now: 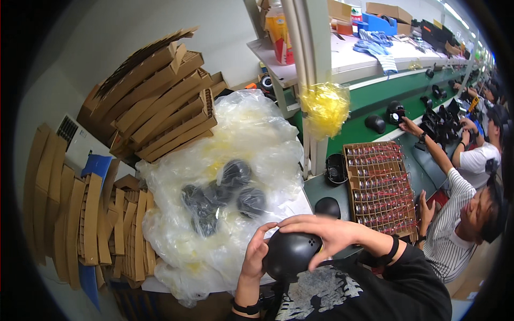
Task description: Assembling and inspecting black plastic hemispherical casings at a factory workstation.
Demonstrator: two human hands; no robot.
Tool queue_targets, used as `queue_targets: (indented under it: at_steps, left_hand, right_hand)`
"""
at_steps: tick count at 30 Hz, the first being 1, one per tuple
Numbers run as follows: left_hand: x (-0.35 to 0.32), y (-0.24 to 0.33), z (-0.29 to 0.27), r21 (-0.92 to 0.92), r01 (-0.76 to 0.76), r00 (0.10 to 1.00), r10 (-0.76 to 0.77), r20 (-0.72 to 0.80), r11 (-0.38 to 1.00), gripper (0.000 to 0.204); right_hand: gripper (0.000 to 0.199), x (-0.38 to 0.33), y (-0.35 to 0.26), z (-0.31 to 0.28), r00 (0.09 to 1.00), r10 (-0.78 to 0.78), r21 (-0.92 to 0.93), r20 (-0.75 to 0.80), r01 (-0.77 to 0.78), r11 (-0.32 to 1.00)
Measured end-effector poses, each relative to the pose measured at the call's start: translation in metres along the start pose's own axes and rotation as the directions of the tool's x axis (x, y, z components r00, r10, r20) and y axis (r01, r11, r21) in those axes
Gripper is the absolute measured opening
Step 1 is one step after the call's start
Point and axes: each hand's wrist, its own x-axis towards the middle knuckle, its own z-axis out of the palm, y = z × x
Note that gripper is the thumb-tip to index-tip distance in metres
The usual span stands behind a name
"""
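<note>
Close to my body, a glossy black rounded shell point(292, 254) with a small cluster of holes on its side is held between both hands. My left hand point(254, 259) wraps its left side, while my right hand point(321, 233) lies over the top and right, thumb pressed against the side. The shell's underside is hidden. Just beyond my right hand, another black dome point(327, 207) rests on the work surface. To the left, a heap of clear plastic bags point(176, 214) covers several dark domes point(235, 174), seen through the film.
Right of me stands a cardboard divider tray point(380, 187) of small parts with red wires, beside a black open housing point(336, 169). A co-worker's hand point(411, 127) touches a black dome on the green conveyor point(353, 140). Cardboard partitions point(160, 101) pile up left; a post point(310, 48) rises ahead.
</note>
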Motion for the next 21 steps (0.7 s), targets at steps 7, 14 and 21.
queue_targets:
  at_steps: [7,14,21]
  left_hand:
    - [0.014,-0.033,-0.015,-0.118,0.122,0.99,-0.113,0.079,0.985,0.056]
    - [0.031,-0.055,0.004,-0.237,-0.088,0.995,0.094,0.013,0.967,0.031]
    - [0.028,-0.075,-0.024,-0.39,0.148,0.966,-0.216,-0.138,0.909,0.035]
  right_hand:
    - [0.081,-0.052,0.06,0.013,0.883,0.354,0.598,-0.308,-0.11,0.794]
    - [0.043,-0.05,0.1,0.016,0.502,0.776,0.893,-0.381,0.419,0.168]
    - [0.053,-0.023,0.13,-0.041,0.083,0.599,0.603,-0.796,0.039,0.797]
